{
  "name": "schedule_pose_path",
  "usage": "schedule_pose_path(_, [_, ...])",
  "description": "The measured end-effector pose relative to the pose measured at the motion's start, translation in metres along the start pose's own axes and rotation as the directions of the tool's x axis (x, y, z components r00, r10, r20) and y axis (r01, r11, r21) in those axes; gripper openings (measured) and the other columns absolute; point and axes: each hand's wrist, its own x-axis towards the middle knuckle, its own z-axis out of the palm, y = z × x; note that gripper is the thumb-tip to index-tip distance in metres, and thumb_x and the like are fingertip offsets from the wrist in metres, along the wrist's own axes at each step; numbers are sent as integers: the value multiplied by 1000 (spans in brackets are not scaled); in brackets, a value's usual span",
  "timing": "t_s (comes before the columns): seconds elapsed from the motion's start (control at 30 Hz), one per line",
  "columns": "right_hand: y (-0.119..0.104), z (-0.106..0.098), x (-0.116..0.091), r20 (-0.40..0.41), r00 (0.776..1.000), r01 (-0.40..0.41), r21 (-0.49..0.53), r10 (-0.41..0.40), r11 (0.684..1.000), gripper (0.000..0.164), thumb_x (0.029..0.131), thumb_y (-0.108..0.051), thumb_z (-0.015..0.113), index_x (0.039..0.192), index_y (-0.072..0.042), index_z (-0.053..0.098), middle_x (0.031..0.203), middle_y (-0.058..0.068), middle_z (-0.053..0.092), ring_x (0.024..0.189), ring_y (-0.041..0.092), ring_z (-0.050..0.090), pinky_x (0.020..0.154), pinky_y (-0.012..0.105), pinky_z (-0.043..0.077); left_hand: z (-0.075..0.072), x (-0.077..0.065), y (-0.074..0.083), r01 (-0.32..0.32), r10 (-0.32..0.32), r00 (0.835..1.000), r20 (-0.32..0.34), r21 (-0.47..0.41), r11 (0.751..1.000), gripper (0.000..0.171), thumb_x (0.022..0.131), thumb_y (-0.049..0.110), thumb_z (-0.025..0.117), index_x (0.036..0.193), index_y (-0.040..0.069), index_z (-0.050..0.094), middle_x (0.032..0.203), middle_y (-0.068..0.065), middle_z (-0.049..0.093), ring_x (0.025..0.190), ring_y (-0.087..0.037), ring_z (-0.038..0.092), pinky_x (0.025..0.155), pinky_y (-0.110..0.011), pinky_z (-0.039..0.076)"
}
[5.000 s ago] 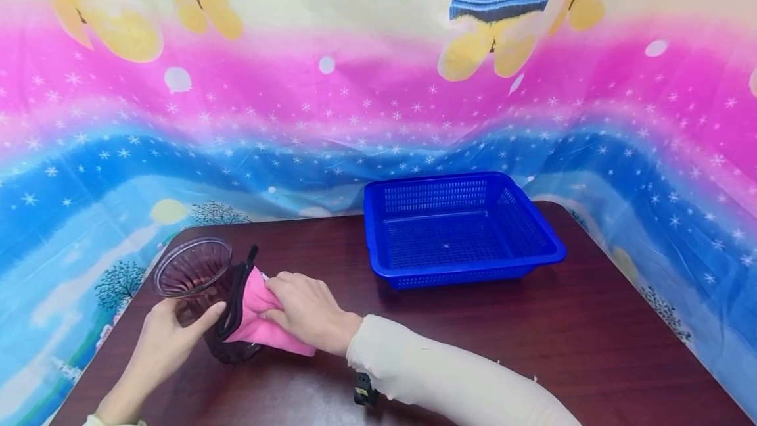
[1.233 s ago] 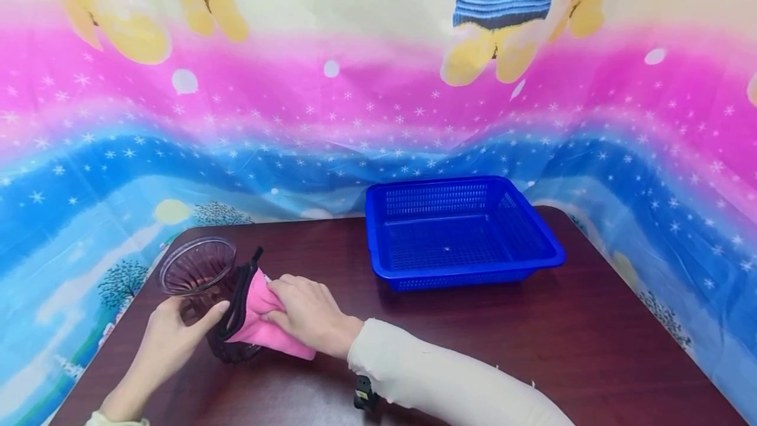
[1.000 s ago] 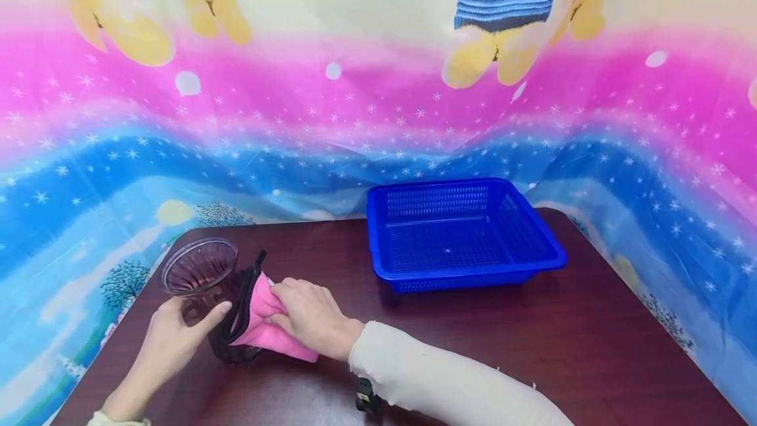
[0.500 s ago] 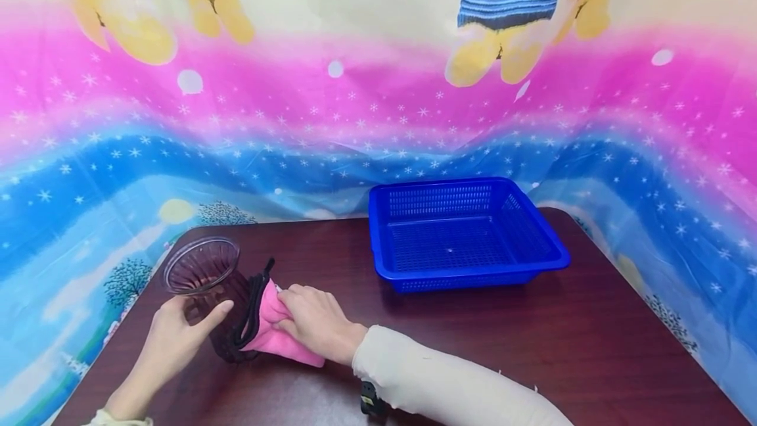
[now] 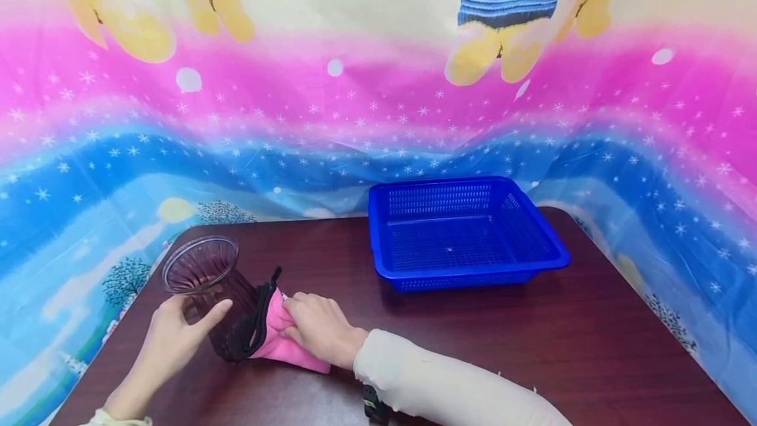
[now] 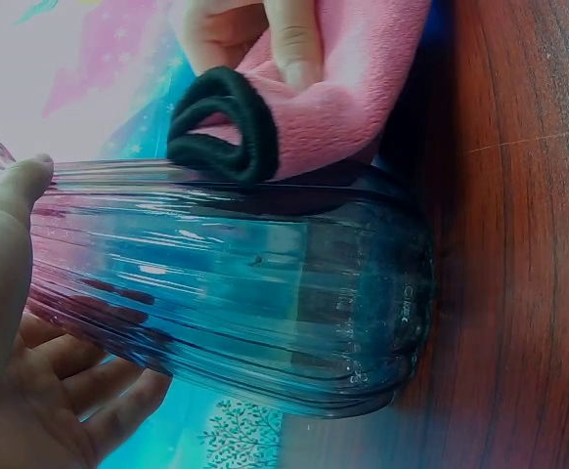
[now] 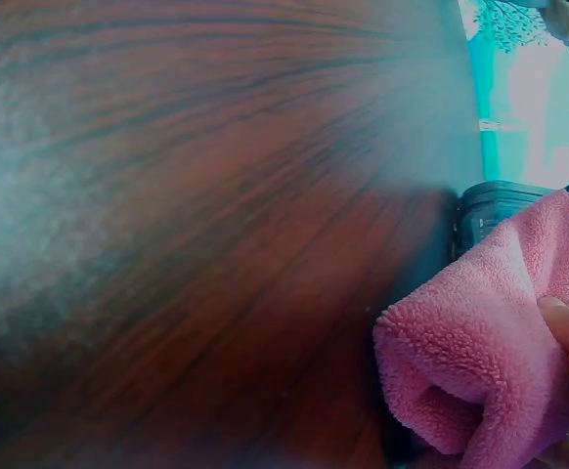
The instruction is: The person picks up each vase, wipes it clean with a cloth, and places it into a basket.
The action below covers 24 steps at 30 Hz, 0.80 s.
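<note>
A ribbed, see-through purple glass vase [image 5: 230, 314] with a flared rim stands on the left of the table. My left hand [image 5: 168, 344] holds its upper part, thumb on the near side and fingers round the back. In the left wrist view, small markings show low on the vase [image 6: 275, 264]. My right hand [image 5: 324, 327] pinches a folded pink cloth [image 5: 286, 348] with a black edge, whose border lies right at the vase's right side. Fluffy pile shows on the cloth [image 7: 480, 322] in the right wrist view, and the right thumb presses on it.
A blue perforated plastic basket [image 5: 467, 275] stands at the back of the dark reddish-brown table [image 5: 532, 360]. Behind the table hangs a printed curtain [image 5: 296, 110] with bears and snowflakes. A black strap device [image 5: 374, 405] sits under the right sleeve.
My right hand has drawn the cloth to the right and slightly nearer, uncovering more of the vase's lower side. The left hand keeps its hold on the vase, which stays in place.
</note>
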Motion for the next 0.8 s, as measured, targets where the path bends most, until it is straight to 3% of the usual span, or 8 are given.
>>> schedule_pose_path(0.27, [3, 6, -3, 29, 1000, -3, -43, 4, 999, 20, 85, -41, 70, 85, -23, 61, 79, -9, 60, 75, 10, 62, 52, 24, 45, -1, 2, 1, 15, -16, 1000, 14, 10, 1000, 47, 86, 40, 71, 117, 5, 62, 101, -19, 73, 77, 23, 47, 66, -9, 44])
schedule_pose_path(0.47, [5, 9, -5, 48, 999, -8, -56, 11, 998, 21, 84, -41, 71, 92, -24, 64, 81, -9, 61, 78, 11, 64, 54, 25, 46, 0, 2, 1, 8, -8, 1000, 9, 2, 1000, 47, 86, 39, 71, 117, 6, 62, 102, -19, 73, 78, 24, 47, 67, -7, 42])
schedule_pose_path(0.8, [5, 8, -5, 49, 999, 3, -50, -1, 999, 22, 85, -43, 70, 90, -24, 62, 81, -10, 60, 78, 10, 64, 54, 24, 46, 0, 1, 0, 18, -18, 1000, 20, 3, 1000, 47, 86, 40, 70, 117, 5, 62, 102, -20, 73, 78, 23, 46, 66, -8, 43])
